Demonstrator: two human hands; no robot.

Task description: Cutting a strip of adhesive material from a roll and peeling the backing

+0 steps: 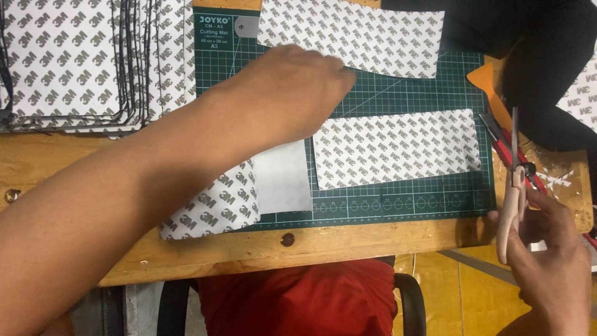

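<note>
A: How many views?

B: One, head-worn, looking almost straight down on the surface (373,239). Nothing to compare for overlap.

A: Facing?

B: Forward and down from the seated person. The near wooden edge crosses the lower frame, with the lap and chair below it. The green mat (404,93) fills the centre and top.

A: Range?

B: Close. The left forearm enters bottom left and spans much of the frame to the left hand (292,93); the right hand (550,249) sits at the lower right edge.

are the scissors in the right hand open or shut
Shut. The scissors in the right hand show one narrow, upward-pointing blade line with no gap, and the pale handles lie together.
</note>
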